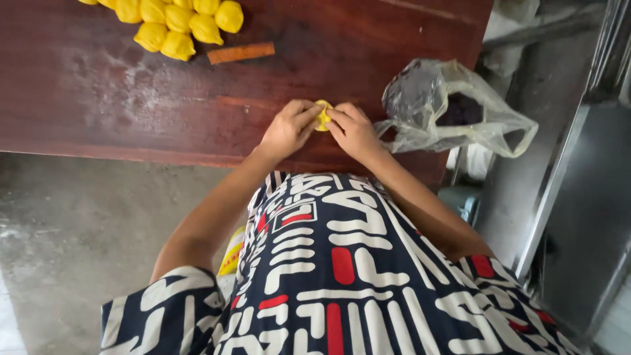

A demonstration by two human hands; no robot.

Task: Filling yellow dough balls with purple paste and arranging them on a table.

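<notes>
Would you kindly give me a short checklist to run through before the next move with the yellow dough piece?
1. Both hands on the piece: left hand and right hand pinch the yellow dough piece between the fingertips: ok.
2. Piece held over the table, not past its edge: ok.
3. Piece fully closed: hidden by fingers, cannot tell.
4. Free space beside the pile of yellow pieces: ok.
5. Plastic bag within reach of the right hand, its mouth partly over the table edge: ok.
6. Brown stick apart from the hands: ok.
</notes>
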